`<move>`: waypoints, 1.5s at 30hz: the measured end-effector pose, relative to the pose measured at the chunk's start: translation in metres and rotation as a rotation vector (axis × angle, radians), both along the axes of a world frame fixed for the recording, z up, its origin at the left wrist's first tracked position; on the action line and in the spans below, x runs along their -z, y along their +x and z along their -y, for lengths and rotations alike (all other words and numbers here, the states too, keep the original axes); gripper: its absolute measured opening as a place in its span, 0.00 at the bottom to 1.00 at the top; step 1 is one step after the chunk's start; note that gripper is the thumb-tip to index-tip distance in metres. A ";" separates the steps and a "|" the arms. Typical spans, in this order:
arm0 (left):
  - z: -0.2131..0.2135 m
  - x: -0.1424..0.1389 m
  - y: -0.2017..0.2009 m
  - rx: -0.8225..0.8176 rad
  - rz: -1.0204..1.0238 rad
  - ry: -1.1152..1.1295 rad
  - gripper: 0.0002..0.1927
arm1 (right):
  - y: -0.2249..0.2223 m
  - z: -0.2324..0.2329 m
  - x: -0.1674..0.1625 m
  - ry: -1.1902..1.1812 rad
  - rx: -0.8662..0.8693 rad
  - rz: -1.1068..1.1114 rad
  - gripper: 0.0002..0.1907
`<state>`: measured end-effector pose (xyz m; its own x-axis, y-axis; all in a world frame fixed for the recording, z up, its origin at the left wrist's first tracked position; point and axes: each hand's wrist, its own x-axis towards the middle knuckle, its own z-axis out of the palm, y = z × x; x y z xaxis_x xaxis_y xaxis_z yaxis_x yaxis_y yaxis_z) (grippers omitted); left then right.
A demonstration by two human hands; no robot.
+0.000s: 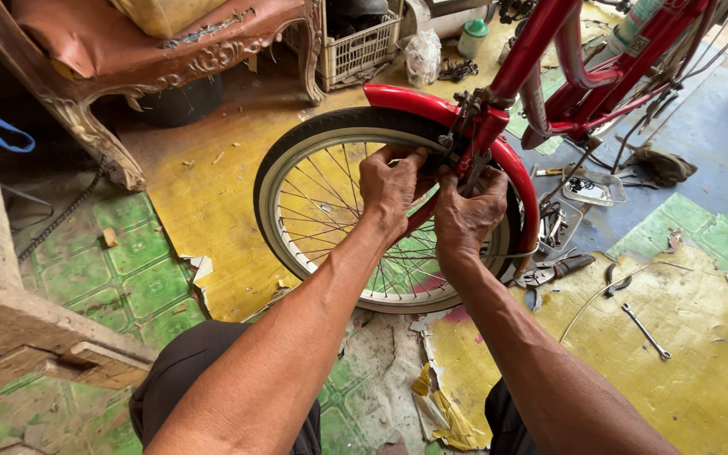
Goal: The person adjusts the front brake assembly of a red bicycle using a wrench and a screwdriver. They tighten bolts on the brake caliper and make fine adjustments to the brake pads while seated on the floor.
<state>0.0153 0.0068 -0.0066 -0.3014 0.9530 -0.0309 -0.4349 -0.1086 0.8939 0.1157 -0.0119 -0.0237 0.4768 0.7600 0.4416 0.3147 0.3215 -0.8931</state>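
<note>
A red bicycle (pixel 549 50) stands in front of me, its front wheel (pixel 297 181) with a black tyre, pale rim and thin spokes under a red mudguard (pixel 406 101). My left hand (pixel 389 190) grips the tyre and rim at the top of the wheel, fingers curled over it. My right hand (pixel 469 215) is closed around the fork and brake parts (pixel 465 126) just beside it. What the fingers pinch is hidden. A thin cable (pixel 511 253) runs out from under my right hand.
A spanner (pixel 646 331) lies on the yellow floor at the right. Pliers (pixel 558 270) and small trays of tools (pixel 591 187) sit beside the wheel. A carved wooden chair (pixel 128 59) and a plastic crate (pixel 355 46) stand behind. Torn floor covering (pixel 440 404) lies near my knees.
</note>
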 end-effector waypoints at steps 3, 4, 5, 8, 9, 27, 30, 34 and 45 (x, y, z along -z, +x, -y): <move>-0.001 -0.003 -0.001 -0.110 -0.232 -0.052 0.14 | 0.000 -0.001 -0.001 -0.002 -0.005 -0.031 0.16; -0.001 -0.004 -0.001 -0.113 -0.247 -0.076 0.13 | 0.000 -0.001 -0.002 -0.003 0.001 0.000 0.15; -0.002 -0.005 -0.001 -0.115 -0.262 -0.097 0.13 | 0.001 -0.001 -0.002 -0.002 0.008 0.030 0.15; -0.002 -0.008 -0.001 -0.117 -0.248 -0.139 0.12 | 0.001 0.000 -0.004 -0.032 -0.012 0.020 0.15; -0.002 -0.009 0.000 -0.117 -0.234 -0.145 0.11 | 0.001 -0.001 -0.006 -0.043 -0.025 -0.001 0.16; -0.001 0.004 -0.007 0.075 0.046 0.037 0.11 | -0.002 -0.005 -0.002 -0.004 0.053 0.041 0.12; 0.000 0.003 -0.010 0.176 0.101 -0.013 0.11 | -0.002 -0.005 -0.002 0.001 0.024 -0.002 0.15; 0.003 -0.001 -0.012 0.207 0.057 -0.026 0.13 | -0.002 -0.004 -0.001 0.028 0.057 0.049 0.15; -0.010 0.021 -0.008 0.237 0.052 0.096 0.12 | 0.000 -0.004 0.003 0.089 0.055 0.054 0.14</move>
